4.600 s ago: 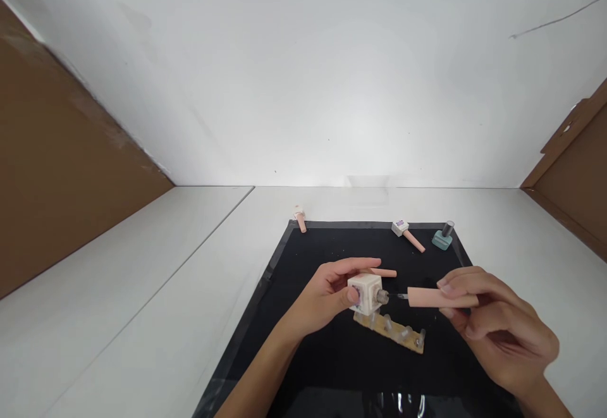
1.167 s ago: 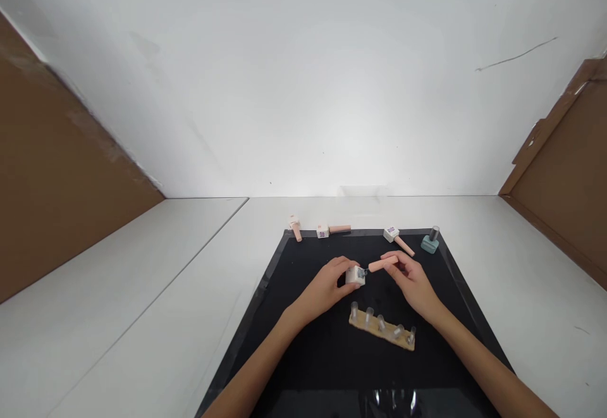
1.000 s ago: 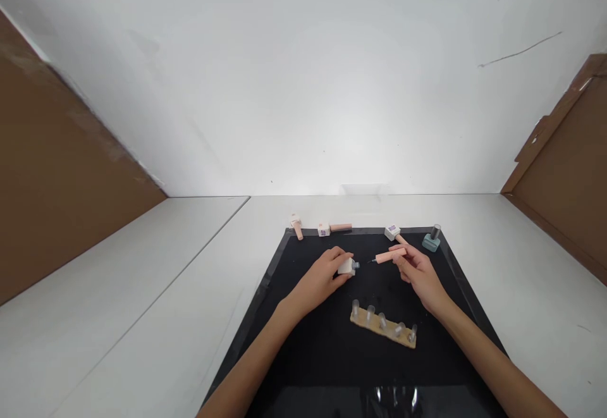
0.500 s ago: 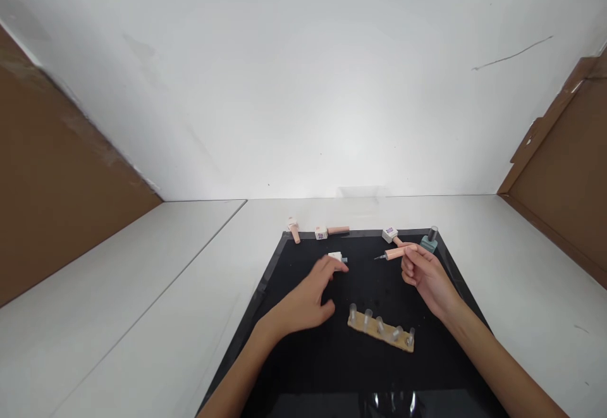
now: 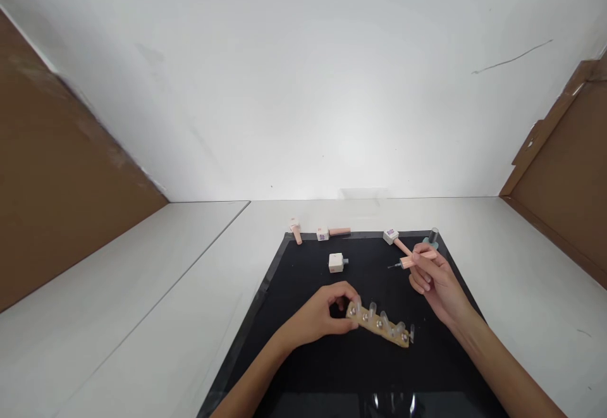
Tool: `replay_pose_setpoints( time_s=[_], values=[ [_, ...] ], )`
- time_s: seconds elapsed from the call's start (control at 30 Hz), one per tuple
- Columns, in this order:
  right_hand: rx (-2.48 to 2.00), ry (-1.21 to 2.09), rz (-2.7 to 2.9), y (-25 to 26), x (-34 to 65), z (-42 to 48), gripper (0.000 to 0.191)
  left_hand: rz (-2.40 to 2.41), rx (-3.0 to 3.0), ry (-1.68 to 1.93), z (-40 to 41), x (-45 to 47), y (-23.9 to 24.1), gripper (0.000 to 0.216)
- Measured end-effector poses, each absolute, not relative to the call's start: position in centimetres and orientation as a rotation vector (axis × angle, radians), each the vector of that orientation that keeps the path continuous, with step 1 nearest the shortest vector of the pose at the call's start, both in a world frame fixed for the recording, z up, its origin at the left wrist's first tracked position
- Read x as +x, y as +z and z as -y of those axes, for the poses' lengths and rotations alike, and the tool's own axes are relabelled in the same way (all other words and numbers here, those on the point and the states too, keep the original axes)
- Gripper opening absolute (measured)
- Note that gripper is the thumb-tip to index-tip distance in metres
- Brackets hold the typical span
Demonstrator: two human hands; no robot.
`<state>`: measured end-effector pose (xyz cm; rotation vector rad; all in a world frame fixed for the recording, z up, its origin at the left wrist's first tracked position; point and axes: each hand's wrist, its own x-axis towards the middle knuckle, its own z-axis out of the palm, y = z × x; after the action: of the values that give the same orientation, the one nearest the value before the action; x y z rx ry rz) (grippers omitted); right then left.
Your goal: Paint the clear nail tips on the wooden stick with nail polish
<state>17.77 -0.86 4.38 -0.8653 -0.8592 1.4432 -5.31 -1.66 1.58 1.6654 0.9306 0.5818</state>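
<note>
My left hand (image 5: 325,317) pinches the left end of a tan strip (image 5: 386,331) between thumb and fingers. Several clear false nail tips (image 5: 384,320) stand along that strip on small shiny round studs. In my right hand (image 5: 437,284) is a pink nail polish brush (image 5: 406,262), held by its cap handle with the bristle end pointing left, apart from the nail tips. Beyond my left hand, an uncapped white nail polish bottle (image 5: 336,263) lies on its side, its neck toward the right.
Along the far edge of the black mat (image 5: 303,374) lie capped white bottles with pink caps: one at left (image 5: 294,228), one in the middle (image 5: 323,233), one at right (image 5: 391,236). A teal bottle with a grey cap (image 5: 433,236) stands partly behind my right hand.
My left hand has moved from beside the white bottle toward me and taken hold of the strip, tilting it so the studs show. My right hand has shifted slightly right with the brush.
</note>
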Motion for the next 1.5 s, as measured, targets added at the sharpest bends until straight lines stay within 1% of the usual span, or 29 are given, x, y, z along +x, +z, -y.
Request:
replay_pose_setpoints(
  time_s=[0.07, 0.13, 0.23, 0.4, 0.6, 0.73, 0.87, 1.0, 1.07, 1.13, 1.27, 1.37, 1.5],
  values=[
    [-0.863, 1.416, 0.899, 4.6, 17.8, 1.1, 0.023, -0.821, 1.378, 0.710, 1.6, -5.0, 1.6, 0.026],
    [-0.860, 1.388, 0.951, 4.9, 17.9, 1.3, 0.027, -0.775, 1.132, 0.823, 1.5, -4.3, 1.9, 0.035],
    [-0.863, 1.326, 1.040, 4.9, 18.0, 1.4, 0.031, -0.752, 1.017, 0.883, 1.5, -2.8, 2.5, 0.042],
    [-0.843, 1.186, 1.294, 4.3, 18.6, 1.3, 0.029, -0.571, 0.685, 0.785, 1.4, -0.1, 3.0, 0.039],
    [-0.634, 1.365, 1.461, 4.6, 18.8, 1.5, 0.049, -0.482, 0.522, 0.662, 1.4, 1.9, 2.3, 0.033],
    [-0.572, 1.427, 1.477, 4.9, 18.5, 1.7, 0.051, -0.477, 0.452, 0.631, 1.8, 1.8, 2.7, 0.028],
    [-0.585, 1.465, 1.396, 4.6, 18.1, 1.6, 0.047, -0.457, 0.327, 0.625, 2.0, 1.3, 3.0, 0.025],
    [-0.676, 1.344, 1.287, 4.0, 18.1, 1.3, 0.044, -0.504, 0.394, 0.702, 1.9, 0.2, 2.8, 0.027],
    [-0.714, 1.277, 1.225, 3.9, 18.2, 1.1, 0.044, -0.603, 0.480, 0.838, 1.9, -0.5, 3.0, 0.021],
    [-0.748, 1.217, 1.171, 3.9, 18.4, 0.9, 0.043, -0.666, 0.610, 0.978, 2.0, -1.3, 3.5, 0.024],
    [-0.786, 1.162, 1.103, 3.7, 18.0, 1.0, 0.042, -0.598, 0.801, 1.190, 2.5, -2.4, 4.7, 0.024],
    [-0.775, 1.179, 1.042, 3.3, 17.3, 1.1, 0.042, -0.544, 0.872, 1.193, 2.7, -2.7, 4.7, 0.030],
    [-0.786, 1.226, 0.953, 3.0, 16.6, 1.3, 0.043, -0.684, 1.036, 1.183, 2.8, -2.4, 3.9, 0.037]
  ],
)
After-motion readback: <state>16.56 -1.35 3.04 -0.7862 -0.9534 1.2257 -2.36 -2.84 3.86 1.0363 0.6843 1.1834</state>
